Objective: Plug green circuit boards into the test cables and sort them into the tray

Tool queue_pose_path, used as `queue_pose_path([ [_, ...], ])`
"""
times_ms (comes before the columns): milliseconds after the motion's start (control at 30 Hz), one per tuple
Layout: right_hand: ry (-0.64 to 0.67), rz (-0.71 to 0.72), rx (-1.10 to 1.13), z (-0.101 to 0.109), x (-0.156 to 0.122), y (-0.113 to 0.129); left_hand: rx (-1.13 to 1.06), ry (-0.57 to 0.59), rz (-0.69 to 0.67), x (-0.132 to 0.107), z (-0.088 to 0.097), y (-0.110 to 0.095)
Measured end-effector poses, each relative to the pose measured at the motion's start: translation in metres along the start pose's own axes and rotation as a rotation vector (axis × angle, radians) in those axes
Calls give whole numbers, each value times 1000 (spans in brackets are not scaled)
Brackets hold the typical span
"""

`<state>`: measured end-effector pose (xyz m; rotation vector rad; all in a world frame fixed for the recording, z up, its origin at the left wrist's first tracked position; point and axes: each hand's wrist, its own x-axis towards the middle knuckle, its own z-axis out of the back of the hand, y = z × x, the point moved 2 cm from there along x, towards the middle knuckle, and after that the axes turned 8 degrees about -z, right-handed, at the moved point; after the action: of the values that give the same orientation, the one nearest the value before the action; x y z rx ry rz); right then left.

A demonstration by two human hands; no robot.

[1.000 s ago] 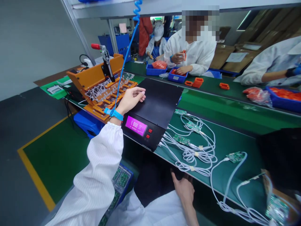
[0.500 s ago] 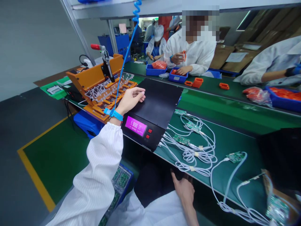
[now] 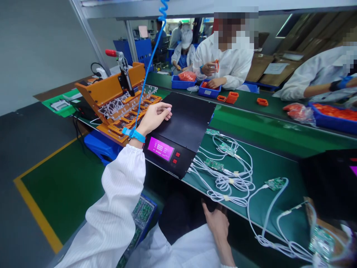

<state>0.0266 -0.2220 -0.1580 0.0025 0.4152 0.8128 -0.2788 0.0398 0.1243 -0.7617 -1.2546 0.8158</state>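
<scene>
Presently | left hand [image 3: 154,118] loosely bent, half-open, over the black box [image 3: 189,117] | right hand [image 3: 217,224] beside green bench [image 3: 286,169], its grip I cannot tell.

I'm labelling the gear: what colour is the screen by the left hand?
The screen is magenta with white text, clearest in the head view.
</scene>
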Motion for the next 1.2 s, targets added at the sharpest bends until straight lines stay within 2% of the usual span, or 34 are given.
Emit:
queue_pose_path([
  [500, -73, 24, -45, -6, 0, 2, -37, 13, -29, 2, 0, 8],
  [1000, -112, 40, -6, -4, -4, 2, -57, 3, -24, 3, -1, 8],
  [1200, -91, 39, 10, -5, -3, 2, -64, -5, -9, 2, -1, 4],
])
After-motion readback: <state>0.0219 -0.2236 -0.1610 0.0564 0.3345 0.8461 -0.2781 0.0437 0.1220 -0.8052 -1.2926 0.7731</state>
